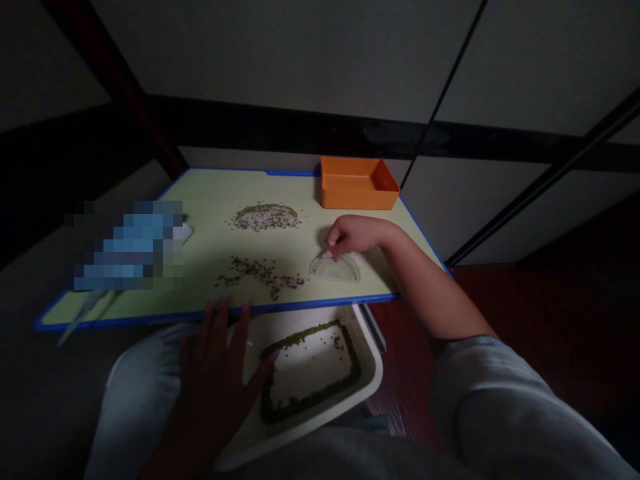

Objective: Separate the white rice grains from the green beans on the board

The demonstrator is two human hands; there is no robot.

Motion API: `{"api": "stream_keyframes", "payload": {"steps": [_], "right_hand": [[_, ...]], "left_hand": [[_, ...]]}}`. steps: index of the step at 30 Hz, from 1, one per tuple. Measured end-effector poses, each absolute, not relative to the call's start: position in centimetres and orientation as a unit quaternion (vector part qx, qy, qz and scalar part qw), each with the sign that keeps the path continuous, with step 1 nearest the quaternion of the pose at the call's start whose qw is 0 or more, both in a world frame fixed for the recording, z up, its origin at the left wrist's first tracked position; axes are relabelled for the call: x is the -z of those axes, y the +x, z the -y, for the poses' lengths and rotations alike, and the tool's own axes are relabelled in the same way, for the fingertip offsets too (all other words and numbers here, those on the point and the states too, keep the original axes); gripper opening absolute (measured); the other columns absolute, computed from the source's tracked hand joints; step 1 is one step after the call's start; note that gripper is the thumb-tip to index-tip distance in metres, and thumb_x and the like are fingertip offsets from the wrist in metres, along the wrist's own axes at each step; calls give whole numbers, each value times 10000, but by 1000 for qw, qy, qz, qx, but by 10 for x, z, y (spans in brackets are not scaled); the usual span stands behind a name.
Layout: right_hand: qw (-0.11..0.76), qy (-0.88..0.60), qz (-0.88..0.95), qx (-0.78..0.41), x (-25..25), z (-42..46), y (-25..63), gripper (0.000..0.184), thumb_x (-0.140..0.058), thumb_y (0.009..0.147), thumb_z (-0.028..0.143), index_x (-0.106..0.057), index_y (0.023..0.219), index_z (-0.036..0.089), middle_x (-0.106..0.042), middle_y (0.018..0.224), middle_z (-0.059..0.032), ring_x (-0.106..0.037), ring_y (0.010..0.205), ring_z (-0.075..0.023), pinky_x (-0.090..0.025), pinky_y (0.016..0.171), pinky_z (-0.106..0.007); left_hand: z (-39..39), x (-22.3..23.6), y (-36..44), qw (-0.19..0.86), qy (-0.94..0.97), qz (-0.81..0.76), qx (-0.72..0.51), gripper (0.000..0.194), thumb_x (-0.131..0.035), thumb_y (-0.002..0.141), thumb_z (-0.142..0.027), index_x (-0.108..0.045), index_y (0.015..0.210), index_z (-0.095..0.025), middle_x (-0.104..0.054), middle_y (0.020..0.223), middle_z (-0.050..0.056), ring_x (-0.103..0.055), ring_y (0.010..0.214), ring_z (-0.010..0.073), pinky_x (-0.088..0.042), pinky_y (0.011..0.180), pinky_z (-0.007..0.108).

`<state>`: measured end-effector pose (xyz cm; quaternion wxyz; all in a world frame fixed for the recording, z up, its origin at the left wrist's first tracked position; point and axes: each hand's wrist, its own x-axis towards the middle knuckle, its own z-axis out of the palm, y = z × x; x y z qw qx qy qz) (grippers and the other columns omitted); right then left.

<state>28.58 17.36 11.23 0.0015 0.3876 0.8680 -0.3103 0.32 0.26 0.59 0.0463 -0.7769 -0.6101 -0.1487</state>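
The left hand [220, 357] spreads open over the white tub's [374, 370] left side. Beyond and rightward, on the tabletop [200, 193], the clear protractor [335, 270] lies lengthwise left to right, its curved far edge pinched by the nearer right hand [357, 233].

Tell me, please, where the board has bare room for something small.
The board is bare behind the far pile, left of the orange box; narrow room between far pile and near pile. Crowded: around protractor and right hand.
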Motion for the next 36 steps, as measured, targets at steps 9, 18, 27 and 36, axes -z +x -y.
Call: {"api": "stream_keyframes", "payload": {"steps": [9, 18, 27, 36], "right_hand": [[-7, 382, -879, 284, -110, -168, 276, 279, -577, 822, 304, -686, 684, 87, -502, 503, 34, -375, 493, -64, -257, 546, -224], [8, 396, -879, 266, -115, -168, 281, 253, -578, 806, 295, -679, 699, 90, -561, 559, 8, -415, 523, -70, -253, 556, -224], [27, 435, -872, 223, -117, -173, 289, 230, -584, 805, 276, -672, 700, 92, -537, 558, 14, -394, 532, -72, -248, 560, -228], [3, 345, -875, 341, -119, -175, 297, 287, -570, 826, 340, -649, 707, 91, -482, 544, 43, -384, 543, -62, -274, 573, -207]], "left_hand": [[-4, -4, 1, 37, -774, 613, 151, 714, -335, 832, -543, -182, 1439, -200, -168, 1565, 193, -116, 1461, 334, -196, 1111, 629], [-3, -5, 2, 47, -777, 610, 150, 719, -357, 836, -526, -152, 1447, -207, -166, 1566, 195, -112, 1462, 343, -221, 1098, 638], [-4, -5, 3, 47, -777, 609, 150, 713, -349, 837, -515, -163, 1446, -192, -177, 1561, 204, -117, 1462, 339, -198, 1111, 623], [-5, -4, 2, 45, -779, 607, 150, 715, -347, 836, -521, -151, 1447, -205, -166, 1568, 192, -116, 1463, 333, -212, 1102, 632]]}}
